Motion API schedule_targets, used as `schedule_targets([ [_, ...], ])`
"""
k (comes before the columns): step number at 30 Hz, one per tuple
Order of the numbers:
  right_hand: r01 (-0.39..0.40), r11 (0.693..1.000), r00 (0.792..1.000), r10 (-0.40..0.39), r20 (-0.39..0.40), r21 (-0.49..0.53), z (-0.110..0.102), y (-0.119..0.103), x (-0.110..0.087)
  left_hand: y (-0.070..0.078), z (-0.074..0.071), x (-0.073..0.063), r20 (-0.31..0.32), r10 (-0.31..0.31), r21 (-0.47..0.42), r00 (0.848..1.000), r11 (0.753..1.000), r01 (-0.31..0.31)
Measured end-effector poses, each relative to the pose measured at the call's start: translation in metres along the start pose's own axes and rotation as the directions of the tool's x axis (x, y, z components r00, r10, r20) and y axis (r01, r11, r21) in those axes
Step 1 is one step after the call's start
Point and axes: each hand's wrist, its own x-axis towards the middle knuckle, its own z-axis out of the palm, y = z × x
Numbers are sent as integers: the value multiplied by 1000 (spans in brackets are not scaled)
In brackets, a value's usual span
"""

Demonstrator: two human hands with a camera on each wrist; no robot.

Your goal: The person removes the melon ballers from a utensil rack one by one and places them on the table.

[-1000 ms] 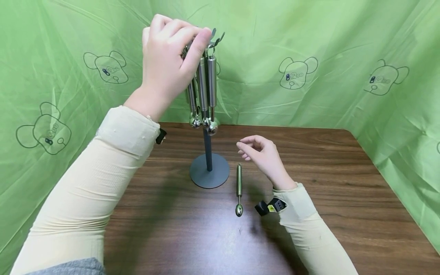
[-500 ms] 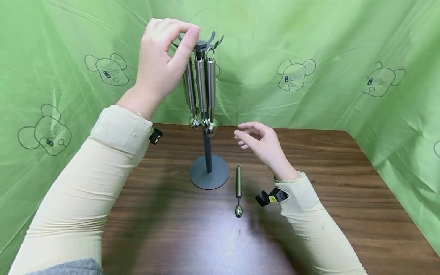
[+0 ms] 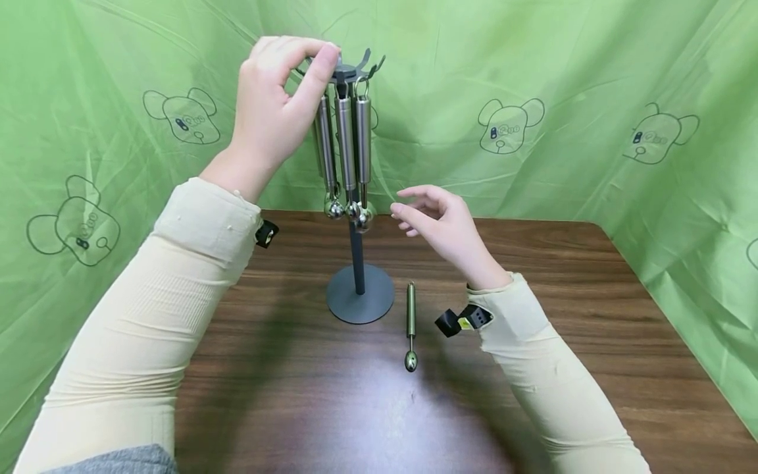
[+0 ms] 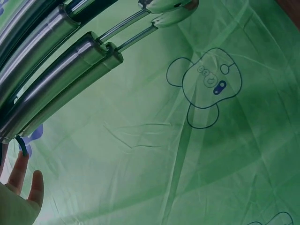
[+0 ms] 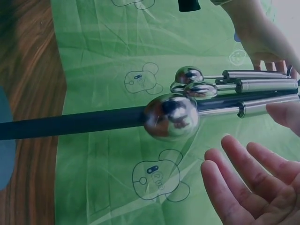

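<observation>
A dark metal stand (image 3: 360, 304) with curved hooks holds several steel melon ballers (image 3: 364, 141), their round scoops (image 5: 173, 117) hanging downward. My left hand (image 3: 264, 99) is at the top of the stand, thumb and index finger pinching its crown. In the left wrist view, two fingers (image 4: 18, 173) stretch out beside a hook. To the right of the hanging scoops, my right hand (image 3: 447, 224) is raised with fingers relaxed and apart, holding nothing. Another melon baller (image 3: 411, 313) lies on the table beside the stand's base, handle pointing away.
The brown wood-grain table (image 3: 568, 296) is enclosed at the back and sides by green cloth (image 3: 438, 79) printed with bear heads. Each wrist wears a small black camera (image 3: 464, 320) that sticks out from the cuff.
My right hand has risen from near the table and moved slightly left toward the hanging scoops. My left hand has shifted a little left at the stand's top, uncovering more of the hooks.
</observation>
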Motion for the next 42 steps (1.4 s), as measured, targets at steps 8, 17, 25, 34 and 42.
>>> schedule_targets([
  [8, 35, 999, 999, -36, 9, 28, 4, -11, 10, -4, 0, 2, 30, 34, -12, 999, 999, -33],
  [17, 98, 990, 995, -99, 2, 99, 5, -23, 21, -3, 0, 4, 80, -22, -9, 997, 1000, 23],
  [25, 131, 987, 991, -130, -15, 90, 6, -37, 30, -4, 1, 4, 52, 17, -3, 998, 1000, -17],
  [34, 136, 984, 991, -135, -16, 116, 5, -49, 44, -3, 2, 5, 26, -10, -29, 1000, 1000, 11],
  [42, 144, 978, 989, -149, 22, 149, 7, -55, 56, -4, 2, 5, 14, -20, -18, 1000, 1000, 20],
])
